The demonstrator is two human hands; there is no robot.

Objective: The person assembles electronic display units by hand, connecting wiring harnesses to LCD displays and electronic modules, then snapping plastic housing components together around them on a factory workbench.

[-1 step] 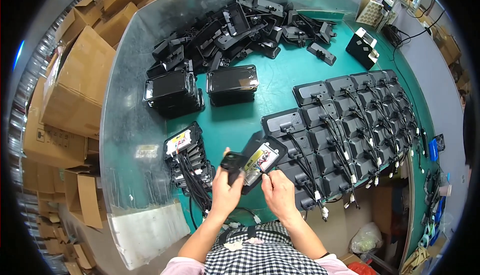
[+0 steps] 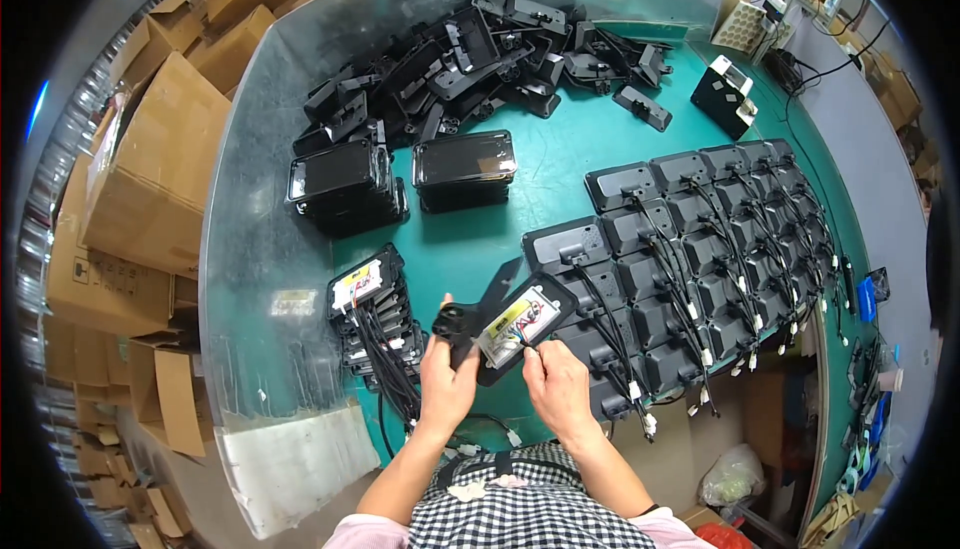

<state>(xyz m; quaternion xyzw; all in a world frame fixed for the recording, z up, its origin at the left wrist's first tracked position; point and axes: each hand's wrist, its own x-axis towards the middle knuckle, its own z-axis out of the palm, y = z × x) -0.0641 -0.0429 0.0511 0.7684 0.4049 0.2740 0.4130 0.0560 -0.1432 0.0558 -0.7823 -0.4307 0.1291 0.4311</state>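
Observation:
My left hand (image 2: pixel 447 377) grips a black plastic back cover (image 2: pixel 484 307) with a round mount on it, tilted up on its edge. Just right of it lies an open black housing (image 2: pixel 562 299), showing a yellow-and-white labelled pack (image 2: pixel 520 321) with thin red and dark wires. At the housing's lower edge my right hand (image 2: pixel 557 381) has its fingers pinched together, seemingly on the dark wire there; the fingertips hide the exact hold. To the left is a stack of similar open housings (image 2: pixel 358 287), with black cables (image 2: pixel 385 369) trailing toward me.
Black covers (image 2: pixel 440 69) are heaped at the back. Two stacks of glossy black panels (image 2: pixel 463 161) stand before them. Rows of closed units (image 2: pixel 690 249) with white-plugged cables fill the right. A black-and-white box (image 2: pixel 725 97) stands behind. A metal guard (image 2: pixel 240 249) borders the left, cardboard boxes beyond.
The back cover in my left hand has turned more on edge and swung left, uncovering more of the labelled pack. My right hand has hardly moved.

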